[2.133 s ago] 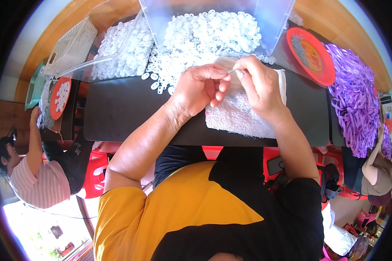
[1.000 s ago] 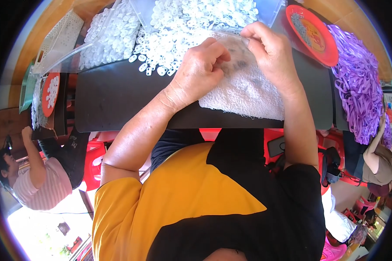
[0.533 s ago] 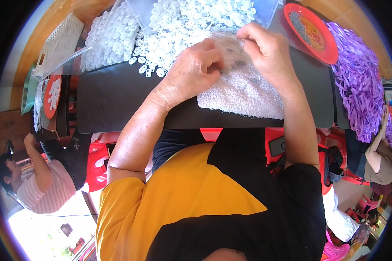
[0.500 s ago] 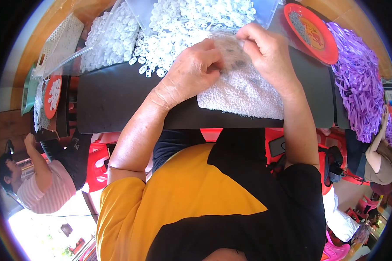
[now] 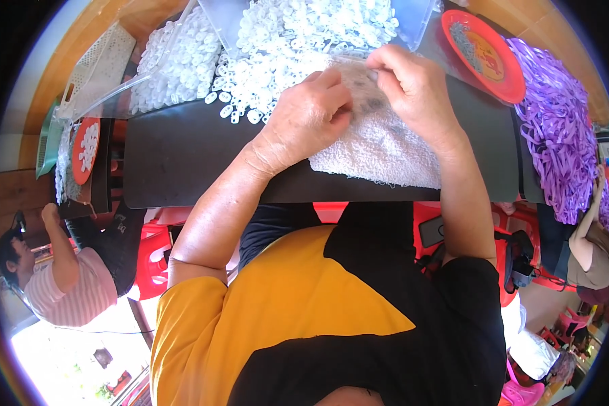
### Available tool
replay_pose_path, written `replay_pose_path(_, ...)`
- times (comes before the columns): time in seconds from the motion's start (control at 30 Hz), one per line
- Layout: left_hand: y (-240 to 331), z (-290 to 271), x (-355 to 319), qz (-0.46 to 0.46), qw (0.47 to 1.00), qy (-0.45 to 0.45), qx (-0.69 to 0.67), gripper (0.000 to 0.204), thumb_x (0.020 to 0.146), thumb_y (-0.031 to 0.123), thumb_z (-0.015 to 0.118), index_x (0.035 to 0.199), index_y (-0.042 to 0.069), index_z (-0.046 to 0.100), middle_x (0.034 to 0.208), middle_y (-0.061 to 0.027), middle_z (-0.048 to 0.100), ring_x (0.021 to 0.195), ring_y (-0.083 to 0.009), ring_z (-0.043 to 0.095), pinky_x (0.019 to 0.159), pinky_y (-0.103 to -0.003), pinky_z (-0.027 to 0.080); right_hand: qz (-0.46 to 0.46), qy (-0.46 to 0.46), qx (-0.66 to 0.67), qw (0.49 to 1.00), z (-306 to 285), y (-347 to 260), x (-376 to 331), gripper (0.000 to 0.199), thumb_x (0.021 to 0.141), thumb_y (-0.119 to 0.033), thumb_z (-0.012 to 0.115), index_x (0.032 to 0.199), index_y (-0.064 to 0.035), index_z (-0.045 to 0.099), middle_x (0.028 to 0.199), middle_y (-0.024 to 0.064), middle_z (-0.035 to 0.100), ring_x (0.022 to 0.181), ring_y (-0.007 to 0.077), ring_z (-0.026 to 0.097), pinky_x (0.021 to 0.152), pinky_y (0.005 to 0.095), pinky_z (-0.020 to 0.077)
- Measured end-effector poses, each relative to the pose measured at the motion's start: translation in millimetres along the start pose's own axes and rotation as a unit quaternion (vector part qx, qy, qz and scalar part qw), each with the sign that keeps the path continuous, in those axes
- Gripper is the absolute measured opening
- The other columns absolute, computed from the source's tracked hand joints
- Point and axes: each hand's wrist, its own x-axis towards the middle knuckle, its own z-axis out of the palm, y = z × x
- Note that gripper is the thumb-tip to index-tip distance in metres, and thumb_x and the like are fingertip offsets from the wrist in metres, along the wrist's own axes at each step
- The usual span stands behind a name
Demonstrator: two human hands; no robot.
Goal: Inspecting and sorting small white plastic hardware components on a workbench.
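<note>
My left hand (image 5: 310, 114) curled by the cloth (image 5: 389, 155), contents hidden; whether my right hand (image 5: 418, 95) pinched anything, I couldn't tell. A stray knuckle could have scattered pieces (image 5: 250, 88).

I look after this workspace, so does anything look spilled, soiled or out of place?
Two things: loose white plastic pieces lie on the dark table in front of the clear bin, a few strayed from the heap, though perhaps deliberately. The white cloth has dark smudges that stand out against it.
</note>
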Motion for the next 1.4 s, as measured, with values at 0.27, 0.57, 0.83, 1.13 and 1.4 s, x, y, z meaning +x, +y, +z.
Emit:
replay_pose_path(0.27,0,-2,0,-0.009,0.998,-0.011,-0.062,0.016,0.070,-0.005,0.060,0.084,0.002,0.062,0.082,-0.0089,0.057,0.072,-0.0251,0.060,0.064,-0.033,0.050,0.004,-0.011,0.007,1.000,1,-1,0,0.013,0.080,0.003,0.060,0.092,-0.0025,0.060,0.077,0.0134,0.065,0.071,0.0281,0.066,0.062,0.0328,0.0491)
replay_pose_path(0.57,-1,-8,1,-0.074,0.988,-0.035,-0.133,0.021,0.070,-0.008,0.055,0.088,-0.002,0.063,0.080,-0.0070,0.056,0.067,-0.0148,0.057,0.062,-0.028,0.048,-0.006,-0.009,0.002,1.000,-1,-1,0,0.012,0.080,0.002,0.061,0.092,-0.0025,0.060,0.076,0.0126,0.065,0.070,0.0276,0.066,0.061,0.0327,0.0488)
replay_pose_path(0.83,-2,-8,1,-0.051,0.996,-0.026,-0.062,0.012,0.072,-0.004,0.060,0.085,-0.002,0.061,0.080,-0.0077,0.056,0.066,-0.0167,0.059,0.060,-0.028,0.047,0.004,-0.001,0.003,1.000,-1,-1,-1,0.008,0.081,-0.005,0.060,0.087,-0.0086,0.060,0.080,0.0102,0.066,0.071,0.0323,0.063,0.063,0.0424,0.0487)
replay_pose_path(1.13,0,-11,1,-0.093,0.984,-0.049,-0.146,0.009,0.075,0.003,0.061,0.084,0.000,0.062,0.079,-0.0104,0.063,0.070,-0.0247,0.063,0.066,-0.033,0.050,0.011,-0.009,0.005,1.000,1,3,-1,0.008,0.080,-0.004,0.060,0.088,-0.0081,0.060,0.081,0.0103,0.066,0.072,0.0328,0.063,0.064,0.0425,0.0485)
replay_pose_path(1.4,1,-11,1,-0.192,0.953,0.010,-0.236,0.012,0.081,0.004,0.061,0.092,-0.001,0.065,0.077,-0.0021,0.063,0.073,-0.0084,0.054,0.067,-0.024,0.046,0.019,-0.015,0.008,1.000,2,0,1,0.008,0.081,-0.006,0.060,0.088,-0.0078,0.061,0.082,0.0103,0.067,0.073,0.0328,0.063,0.065,0.0423,0.0485)
